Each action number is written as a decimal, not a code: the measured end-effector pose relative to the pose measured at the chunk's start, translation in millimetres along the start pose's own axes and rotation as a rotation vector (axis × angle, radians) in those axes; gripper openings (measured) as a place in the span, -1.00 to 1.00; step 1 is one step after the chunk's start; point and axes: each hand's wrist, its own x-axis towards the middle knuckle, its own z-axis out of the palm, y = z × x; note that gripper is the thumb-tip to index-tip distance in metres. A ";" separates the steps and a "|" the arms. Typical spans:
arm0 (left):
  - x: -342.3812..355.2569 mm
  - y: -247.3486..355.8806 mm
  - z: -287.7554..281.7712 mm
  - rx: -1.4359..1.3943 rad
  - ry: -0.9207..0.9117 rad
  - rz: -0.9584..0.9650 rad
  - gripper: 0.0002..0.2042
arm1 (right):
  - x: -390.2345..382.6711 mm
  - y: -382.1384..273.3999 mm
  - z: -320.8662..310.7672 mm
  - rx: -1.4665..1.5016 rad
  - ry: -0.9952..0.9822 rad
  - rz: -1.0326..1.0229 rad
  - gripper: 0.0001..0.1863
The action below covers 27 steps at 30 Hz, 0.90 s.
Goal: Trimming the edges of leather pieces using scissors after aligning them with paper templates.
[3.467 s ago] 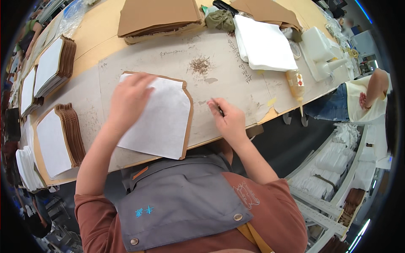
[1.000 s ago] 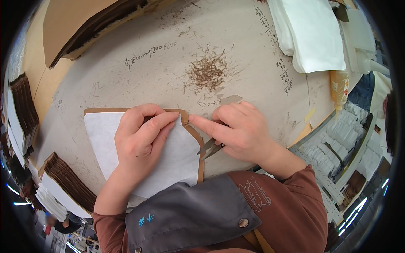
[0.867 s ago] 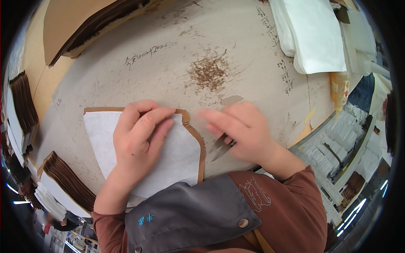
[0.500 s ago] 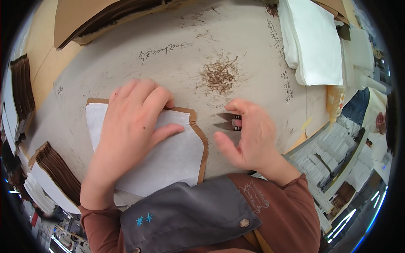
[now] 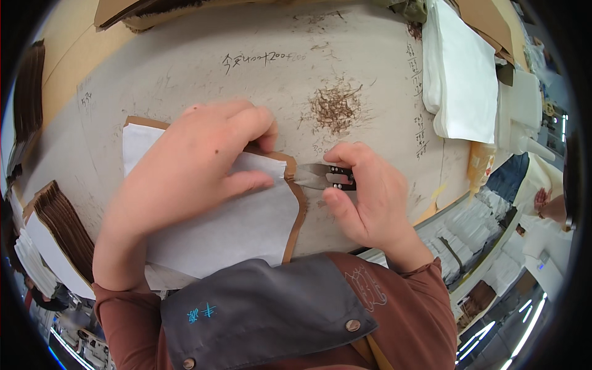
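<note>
A white panel (image 5: 216,237) with brown edging lies on the grey-covered tabletop in front of me. My left hand (image 5: 225,157) rests over its upper part, fingers curled at the upper edge and thumb apart on the white face. My right hand (image 5: 364,191) holds small metal snips (image 5: 317,176) at the panel's right edge, their pointed blades beside the notched upper corner. A scattered pile of brown shreds (image 5: 336,108) lies beyond the snips.
Stacks of brown-edged panels (image 5: 61,222) sit at left, brown boards (image 5: 142,12) at the back. White sheets (image 5: 462,92), an amber bottle (image 5: 482,163) and a white jug (image 5: 518,98) stand at right. Another person's hand (image 5: 542,200) shows beyond the table's right edge, near shelving (image 5: 468,228).
My left hand has moved up onto the panel and spread its thumb. The snips have turned from pointing down-left to pointing left and moved in against the panel's edge since half a second ago.
</note>
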 end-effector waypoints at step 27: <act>9.2 -14.0 3.7 -0.428 -0.091 0.002 -0.46 | 0.8 2.7 4.2 0.039 -0.016 0.070 -0.68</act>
